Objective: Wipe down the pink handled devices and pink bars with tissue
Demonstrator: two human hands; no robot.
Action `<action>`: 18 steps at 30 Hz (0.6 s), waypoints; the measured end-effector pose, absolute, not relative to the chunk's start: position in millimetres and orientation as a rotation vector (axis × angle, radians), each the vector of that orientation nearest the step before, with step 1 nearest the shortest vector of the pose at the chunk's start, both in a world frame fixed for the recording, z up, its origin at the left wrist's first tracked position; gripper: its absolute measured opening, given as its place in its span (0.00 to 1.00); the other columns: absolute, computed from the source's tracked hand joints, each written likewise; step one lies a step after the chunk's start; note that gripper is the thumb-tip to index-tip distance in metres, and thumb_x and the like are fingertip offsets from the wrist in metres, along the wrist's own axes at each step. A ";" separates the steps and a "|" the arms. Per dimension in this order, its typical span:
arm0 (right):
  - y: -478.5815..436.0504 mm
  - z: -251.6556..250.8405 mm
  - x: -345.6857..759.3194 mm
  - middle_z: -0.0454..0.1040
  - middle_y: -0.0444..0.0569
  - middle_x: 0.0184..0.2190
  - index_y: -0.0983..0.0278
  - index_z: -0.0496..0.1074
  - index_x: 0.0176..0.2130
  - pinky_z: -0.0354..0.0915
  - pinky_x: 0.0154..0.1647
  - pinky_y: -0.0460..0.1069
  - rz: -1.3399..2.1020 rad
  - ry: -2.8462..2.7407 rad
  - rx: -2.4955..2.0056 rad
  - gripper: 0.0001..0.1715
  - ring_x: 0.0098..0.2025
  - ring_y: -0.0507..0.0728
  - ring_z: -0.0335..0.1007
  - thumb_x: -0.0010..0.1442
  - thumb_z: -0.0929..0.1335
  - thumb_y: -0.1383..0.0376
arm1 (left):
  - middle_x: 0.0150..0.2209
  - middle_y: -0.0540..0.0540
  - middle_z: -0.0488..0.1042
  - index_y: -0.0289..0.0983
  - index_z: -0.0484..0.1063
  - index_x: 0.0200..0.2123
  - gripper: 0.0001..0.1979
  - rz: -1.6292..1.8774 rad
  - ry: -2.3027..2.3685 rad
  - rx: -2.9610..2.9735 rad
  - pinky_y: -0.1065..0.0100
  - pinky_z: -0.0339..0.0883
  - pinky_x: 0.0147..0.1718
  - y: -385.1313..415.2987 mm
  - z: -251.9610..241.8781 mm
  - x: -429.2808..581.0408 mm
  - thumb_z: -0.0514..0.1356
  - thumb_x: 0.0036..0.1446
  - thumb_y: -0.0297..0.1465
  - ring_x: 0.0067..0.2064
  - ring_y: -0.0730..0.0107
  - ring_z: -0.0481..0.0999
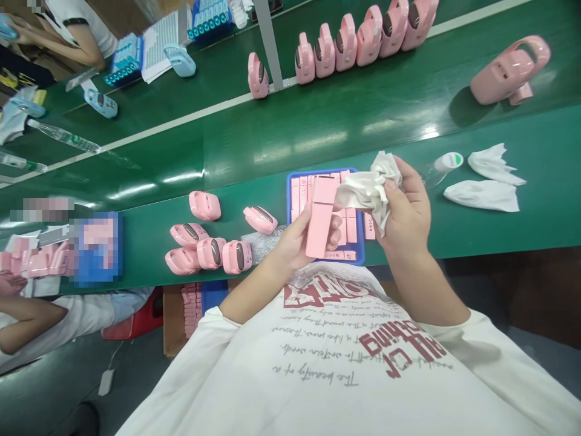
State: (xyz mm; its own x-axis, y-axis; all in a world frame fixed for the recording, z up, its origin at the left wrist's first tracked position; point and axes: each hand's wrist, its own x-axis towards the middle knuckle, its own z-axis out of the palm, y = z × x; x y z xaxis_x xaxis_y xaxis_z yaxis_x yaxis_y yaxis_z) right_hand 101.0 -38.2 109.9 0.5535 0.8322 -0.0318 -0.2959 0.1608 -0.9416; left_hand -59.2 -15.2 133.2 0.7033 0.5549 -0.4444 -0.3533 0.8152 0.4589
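My left hand point(297, 242) is wrapped round a flat, oblong pink plastic piece point(321, 218) with a dark seam across its upper part. In my right hand point(411, 209) is a crumpled white cloth point(372, 184), pinched between thumb and fingers. One loose end of the cloth hangs beside the pink piece's upper right edge; whether they touch I cannot tell. Beneath both hands stands a blue tray point(289, 188) holding several similar pink pieces, partly hidden by my hands.
Several pink handled casings point(211, 251) lie to the left, beside bubble wrap point(265, 242). More pink casings point(346, 42) line the rear ledge. At right are a capped clear bottle point(447, 163), white finger-shaped cloths point(483, 195) and a larger pink device point(503, 72). Co-workers sit at left.
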 end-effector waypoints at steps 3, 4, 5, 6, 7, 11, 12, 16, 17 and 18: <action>-36.4 118.4 96.3 0.73 0.44 0.46 0.57 0.70 0.47 0.67 0.48 0.49 0.828 -0.564 -1.016 0.16 0.46 0.52 0.70 0.57 0.67 0.64 | 0.24 0.51 0.63 0.37 0.71 0.41 0.25 0.459 0.554 0.335 0.76 0.61 0.19 -14.9 130.2 -57.8 0.50 0.60 0.52 0.21 0.79 0.64; -35.1 120.6 94.8 0.73 0.44 0.45 0.58 0.70 0.46 0.67 0.48 0.48 0.830 -0.546 -0.980 0.15 0.45 0.51 0.70 0.57 0.67 0.64 | 0.22 0.52 0.62 0.37 0.71 0.40 0.26 0.439 0.537 0.335 0.76 0.58 0.17 -14.9 129.6 -57.6 0.49 0.59 0.53 0.19 0.79 0.62; -33.4 122.4 93.6 0.72 0.43 0.43 0.58 0.70 0.46 0.67 0.48 0.48 0.838 -0.525 -0.952 0.15 0.44 0.51 0.70 0.57 0.67 0.65 | 0.21 0.53 0.61 0.37 0.70 0.38 0.28 0.427 0.528 0.338 0.77 0.55 0.15 -14.9 129.2 -57.5 0.48 0.58 0.55 0.18 0.80 0.59; -31.6 123.9 92.6 0.72 0.43 0.42 0.59 0.70 0.45 0.67 0.48 0.48 0.850 -0.499 -0.934 0.14 0.43 0.50 0.70 0.57 0.67 0.65 | 0.21 0.53 0.61 0.36 0.70 0.35 0.29 0.426 0.528 0.345 0.77 0.52 0.14 -14.9 129.0 -57.5 0.48 0.57 0.56 0.16 0.81 0.57; -29.8 124.9 92.0 0.72 0.42 0.41 0.59 0.70 0.45 0.67 0.48 0.48 0.866 -0.468 -0.925 0.14 0.41 0.50 0.70 0.57 0.66 0.66 | 0.21 0.53 0.60 0.36 0.68 0.31 0.29 0.437 0.536 0.353 0.77 0.51 0.13 -14.9 129.0 -57.6 0.48 0.57 0.57 0.16 0.82 0.57; -22.9 125.0 94.8 0.70 0.41 0.34 0.61 0.70 0.38 0.68 0.38 0.45 0.913 -0.329 -0.891 0.07 0.34 0.49 0.68 0.56 0.65 0.67 | 0.23 0.51 0.64 0.35 0.67 0.29 0.26 0.492 0.561 0.345 0.77 0.55 0.14 -14.6 130.7 -58.0 0.50 0.58 0.54 0.18 0.80 0.62; -21.4 124.1 96.7 0.69 0.41 0.32 0.62 0.70 0.36 0.67 0.36 0.45 0.926 -0.300 -0.874 0.05 0.32 0.48 0.67 0.56 0.65 0.67 | 0.25 0.51 0.65 0.35 0.69 0.31 0.26 0.502 0.567 0.330 0.76 0.57 0.15 -14.4 131.4 -58.1 0.50 0.59 0.53 0.20 0.79 0.64; -16.6 119.7 102.9 0.66 0.40 0.28 0.62 0.68 0.32 0.67 0.38 0.46 0.988 -0.278 -0.846 0.02 0.29 0.48 0.64 0.57 0.66 0.65 | 0.25 0.50 0.64 0.34 0.72 0.37 0.24 0.524 0.587 0.301 0.76 0.58 0.18 -14.1 132.2 -58.0 0.50 0.61 0.50 0.22 0.78 0.65; -16.4 119.2 102.5 0.66 0.40 0.28 0.61 0.68 0.33 0.67 0.40 0.47 0.977 -0.311 -0.858 0.03 0.29 0.49 0.65 0.57 0.66 0.64 | 0.24 0.51 0.64 0.34 0.72 0.37 0.23 0.517 0.580 0.301 0.77 0.57 0.18 -14.2 131.8 -57.5 0.50 0.61 0.49 0.21 0.79 0.64; -16.8 119.0 100.7 0.68 0.41 0.30 0.61 0.68 0.35 0.68 0.44 0.49 0.948 -0.368 -0.878 0.04 0.31 0.50 0.67 0.58 0.66 0.63 | 0.24 0.51 0.63 0.34 0.72 0.37 0.23 0.504 0.574 0.299 0.77 0.56 0.17 -14.2 131.4 -56.8 0.50 0.61 0.48 0.20 0.79 0.63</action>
State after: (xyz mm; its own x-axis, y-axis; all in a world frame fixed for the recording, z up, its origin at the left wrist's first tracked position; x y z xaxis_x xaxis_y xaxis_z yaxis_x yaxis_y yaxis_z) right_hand 100.7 -16.8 119.0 0.5564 0.8260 -0.0906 -0.5487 0.2834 -0.7865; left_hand -56.8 -14.2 131.4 0.7241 0.5308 -0.4404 -0.3685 0.8375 0.4035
